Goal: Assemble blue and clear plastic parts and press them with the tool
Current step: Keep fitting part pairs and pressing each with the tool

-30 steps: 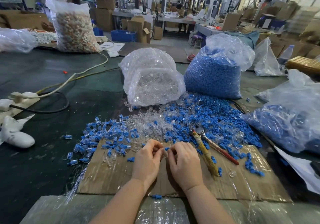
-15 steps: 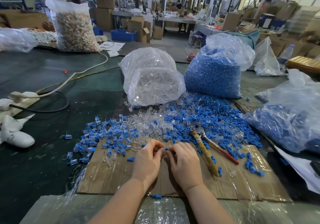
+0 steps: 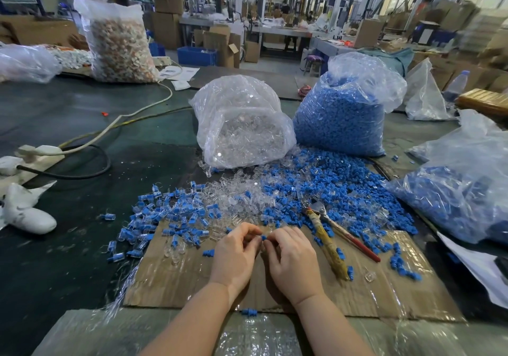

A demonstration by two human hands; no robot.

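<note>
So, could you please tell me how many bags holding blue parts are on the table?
2: one upright bag of blue parts behind the loose pile, one slumped bag at the right edge. Others may lie out of view.

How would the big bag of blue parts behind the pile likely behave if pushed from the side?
The bag of blue parts looks packed full, so probably heavy and slow to slide. Its thin plastic would likely dent rather than tip. The open top might spill pieces.

Both hands [image 3: 264,256] pinching one blue part [image 3: 264,237]
</note>
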